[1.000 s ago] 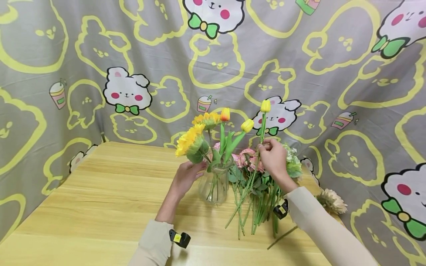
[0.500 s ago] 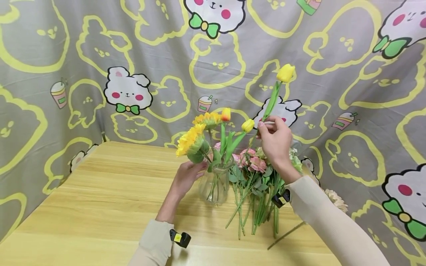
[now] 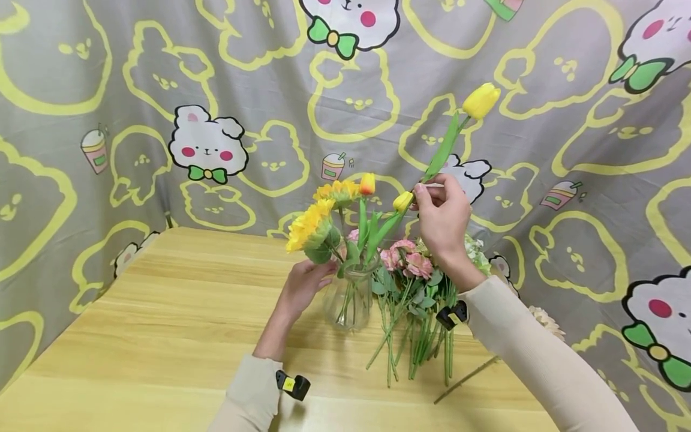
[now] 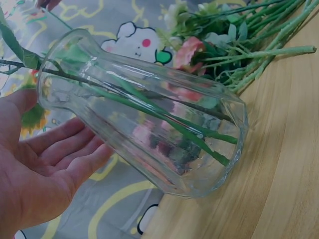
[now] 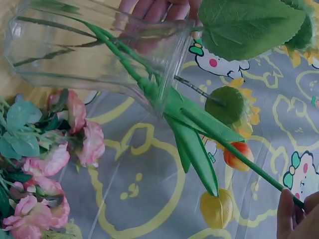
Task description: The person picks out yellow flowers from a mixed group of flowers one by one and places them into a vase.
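Observation:
A clear glass vase (image 3: 348, 303) stands upright on the wooden table, holding two yellow sunflowers (image 3: 310, 227), an orange-red tulip (image 3: 367, 183) and a yellow tulip (image 3: 402, 201). My left hand (image 3: 302, 289) rests beside its neck; in the left wrist view the fingers (image 4: 75, 142) lie nearly straight along the glass, the thumb at the rim. With thumb and fingertips, my right hand (image 3: 445, 225) pinches the stem of another yellow tulip (image 3: 482, 101) above and right of the vase. That stem (image 5: 261, 172) slants down to the vase mouth, its lower end hidden among green leaves.
Right of the vase lies a pile of flowers with pink blooms (image 3: 417, 265), pale green blooms (image 3: 477, 255) and green stems (image 3: 418, 354) toward me. A cream flower (image 3: 546, 323) lies farther right. A patterned grey curtain (image 3: 259, 78) hangs behind the table (image 3: 162, 336).
My right hand has lifted the yellow tulip up and tilted its bloom to the right, with the lower stem now toward the vase mouth. The left hand and vase have stayed put.

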Motion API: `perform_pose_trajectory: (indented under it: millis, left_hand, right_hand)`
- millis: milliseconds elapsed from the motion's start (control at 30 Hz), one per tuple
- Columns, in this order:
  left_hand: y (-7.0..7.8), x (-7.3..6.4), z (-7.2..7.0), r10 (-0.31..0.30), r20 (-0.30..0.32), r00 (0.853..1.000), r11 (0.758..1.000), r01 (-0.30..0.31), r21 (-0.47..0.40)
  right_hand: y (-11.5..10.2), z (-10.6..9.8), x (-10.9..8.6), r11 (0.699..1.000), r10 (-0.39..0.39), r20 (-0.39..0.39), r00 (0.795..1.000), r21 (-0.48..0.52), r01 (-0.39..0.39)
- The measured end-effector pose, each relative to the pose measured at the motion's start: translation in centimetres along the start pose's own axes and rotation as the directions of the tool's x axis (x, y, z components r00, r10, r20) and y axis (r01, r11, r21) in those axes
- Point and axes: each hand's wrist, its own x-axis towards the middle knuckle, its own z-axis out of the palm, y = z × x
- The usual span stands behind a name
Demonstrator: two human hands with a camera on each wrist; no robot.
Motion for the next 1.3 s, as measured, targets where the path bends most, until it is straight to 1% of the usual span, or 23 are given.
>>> perform_pose_trajectory:
  millis: [100,200,267,400,467,600,733,833,967,1100,1167,1233,1300]
  left_hand:
    - [0.1,0.1,0.0,-0.005,0.001,1.000,1.000,0.005,-0.001]
    - [0.0,0.1,0.0,-0.007,0.008,1.000,1.000,0.007,-0.005]
    - [0.0,0.1,0.1,0.000,0.006,1.000,1.000,0.000,-0.002]
    - [0.0,0.0,0.1,0.003,-0.002,1.000,1.000,-0.003,-0.002]
    - [-0.1,0.0,0.1,0.001,0.005,1.000,1.000,-0.001,-0.006]
    - [-0.1,0.1,0.0,-0.002,0.009,1.000,1.000,0.002,-0.014]
    - [0.0,0.0,0.0,-0.008,-0.003,1.000,1.000,0.008,-0.012]
    - [0.0,0.0,0.0,-0.008,-0.002,1.000,1.000,0.008,-0.014]
    - [0.1,0.0,0.0,-0.007,-0.001,1.000,1.000,0.007,-0.012]
    - [0.2,-0.1,0.1,-0.003,-0.003,1.000,1.000,0.003,-0.007]
    - [0.2,-0.1,0.1,-0.005,0.000,1.000,1.000,0.005,-0.006]
    - [0.2,-0.1,0.1,-0.005,0.002,1.000,1.000,0.005,-0.002]
    - [0.2,-0.1,0.0,-0.005,0.002,1.000,1.000,0.005,0.001]
  right_hand:
    - [-0.1,0.0,-0.1,1.000,0.018,0.010,1.000,-0.005,-0.018]
    - [0.0,0.2,-0.6,0.999,0.045,0.041,0.998,0.004,-0.045]
    - [0.0,0.4,-1.1,0.999,0.051,0.069,0.996,0.012,-0.052]
    - [0.3,1.2,-2.6,0.999,0.035,0.129,0.991,0.012,-0.036]
    - [0.5,1.6,-3.5,1.000,0.023,0.157,0.987,-0.001,-0.023]
    - [1.1,2.4,-5.1,0.998,0.001,0.216,0.976,-0.059,0.013]
    - [1.8,2.9,-6.2,0.990,-0.072,0.265,0.962,-0.094,0.100]
    - [2.3,3.2,-6.7,0.984,-0.097,0.289,0.952,-0.114,0.135]
    - [2.7,3.4,-7.2,0.976,-0.063,0.312,0.948,-0.178,0.124]
    - [2.9,3.5,-7.5,0.964,0.001,0.337,0.942,-0.249,0.088]
    - [3.0,3.5,-7.6,0.963,0.032,0.344,0.938,-0.261,0.063]
    - [3.0,3.5,-7.7,0.962,0.039,0.352,0.935,-0.267,0.060]
    - [3.1,3.6,-7.8,0.964,0.022,0.368,0.930,-0.254,0.077]
